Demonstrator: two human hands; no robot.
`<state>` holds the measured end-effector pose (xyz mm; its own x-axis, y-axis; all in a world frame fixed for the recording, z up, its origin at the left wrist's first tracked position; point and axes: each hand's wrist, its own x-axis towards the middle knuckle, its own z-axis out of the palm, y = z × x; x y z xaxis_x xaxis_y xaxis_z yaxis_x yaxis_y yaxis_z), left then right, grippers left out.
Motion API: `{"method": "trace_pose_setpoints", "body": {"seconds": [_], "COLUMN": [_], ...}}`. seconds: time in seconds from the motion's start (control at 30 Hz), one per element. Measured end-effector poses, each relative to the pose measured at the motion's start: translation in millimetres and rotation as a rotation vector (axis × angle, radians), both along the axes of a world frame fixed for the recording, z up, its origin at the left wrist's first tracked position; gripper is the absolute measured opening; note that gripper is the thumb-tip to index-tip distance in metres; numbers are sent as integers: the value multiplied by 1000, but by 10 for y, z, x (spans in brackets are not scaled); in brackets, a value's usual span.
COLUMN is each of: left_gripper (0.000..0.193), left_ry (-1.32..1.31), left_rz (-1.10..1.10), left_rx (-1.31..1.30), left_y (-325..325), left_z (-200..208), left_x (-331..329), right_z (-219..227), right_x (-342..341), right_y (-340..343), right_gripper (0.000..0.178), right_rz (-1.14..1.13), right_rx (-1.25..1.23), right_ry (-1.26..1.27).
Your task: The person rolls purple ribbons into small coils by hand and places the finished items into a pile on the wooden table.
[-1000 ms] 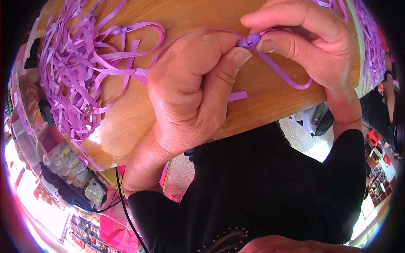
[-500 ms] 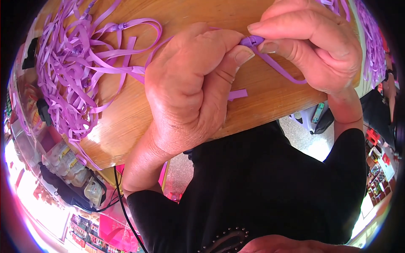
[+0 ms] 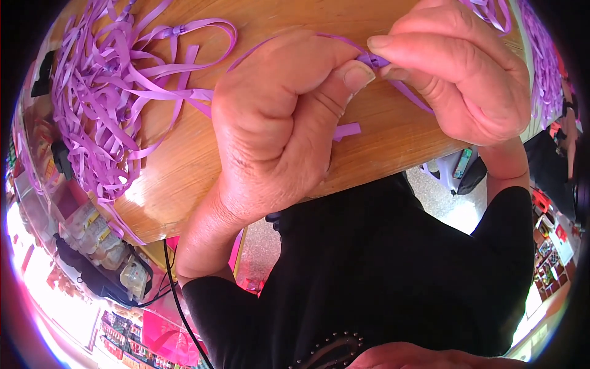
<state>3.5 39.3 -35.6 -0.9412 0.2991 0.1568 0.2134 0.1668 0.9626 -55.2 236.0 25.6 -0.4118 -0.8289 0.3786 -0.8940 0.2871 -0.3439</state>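
Between my two hands is a small purple plastic lanyard clasp (image 3: 373, 60) on a narrow purple ribbon (image 3: 413, 97). My left hand (image 3: 276, 123) pinches its left end between thumb and bent forefinger. On the other end, the thumb and fingertips of my right hand (image 3: 470, 80) close in a pinch. Fingertips cover much of the clasp, so whether its halves are fully joined is hard to see. The ribbon arches behind my left hand, and a cut ribbon end (image 3: 348, 130) pokes out beside that hand, above the tabletop.
A tangled heap of purple lanyards (image 3: 98, 117) with similar clasps covers the left of the wooden table (image 3: 184, 178), some hanging over its edge. More purple ribbons (image 3: 544, 74) hang at the far right. A black cable (image 3: 175, 295) runs down below the table's left corner.
My right fingers have come a little further over the clasp and hide more of it. The clasp and my left thumb have shifted slightly right. The ribbon behind my left hand now arches higher.
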Motion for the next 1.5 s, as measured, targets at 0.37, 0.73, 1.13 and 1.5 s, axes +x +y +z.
{"method": "trace_pose_setpoints", "body": {"seconds": [0.37, 0.73, 1.13, 1.5], "left_gripper": [16, 18, 16, 17], "left_ry": [-84, -150, 113, 40], "left_rz": [-74, -92, 11, 23], "left_rx": [154, 285, 22, 52], "left_y": [-60, -5, 8, 52], "left_z": [-53, -66, -30, -55], "left_x": [5, -10, -27, -39], "right_z": [-435, -405, -365, -428], "right_x": [52, 113, 21, -9], "right_y": [-2, -20, 74, 53], "right_gripper": [12, 17, 21, 18], "right_rz": [-21, -42, -39, -31], "right_rx": [-454, -375, -263, -330], "right_ry": [-314, -179, -276, -151]}}
